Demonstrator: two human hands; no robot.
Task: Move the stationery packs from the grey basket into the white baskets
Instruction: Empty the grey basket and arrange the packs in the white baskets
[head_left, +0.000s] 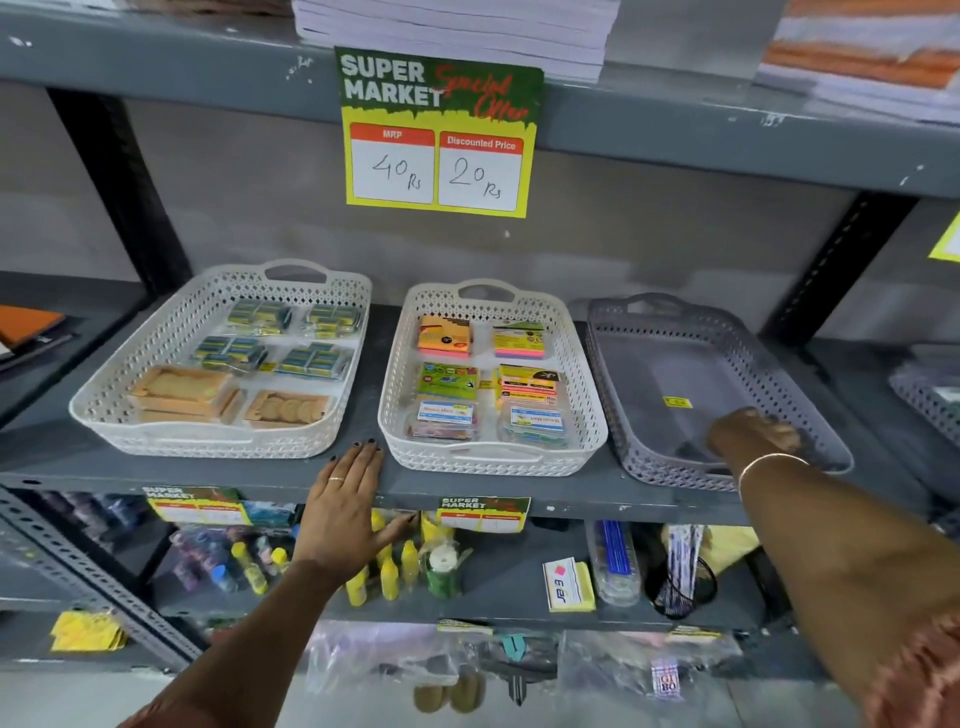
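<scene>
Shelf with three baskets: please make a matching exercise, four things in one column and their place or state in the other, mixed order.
1. grey basket
2. left white basket
3. left hand
4. right hand

a. flat on the shelf edge
b. holds wooden pieces and blue packs
c. reaching into the grey basket
d. only a yellow sticker visible inside

Pairs: 1-d, 2-b, 3-a, 4-c

Sign above my shelf (438, 132): "SUPER MARKET", "Special Offer" in red script
Sign, left box: "MRP", handwritten "40 Rs"
Sign, right box: "Discounted Price", handwritten "20 Rs"
Smaller tag below my left hand (483, 512): "SUPER MARKET"; prices unreadable
Pack labels in my white baskets: too blurred to read
</scene>
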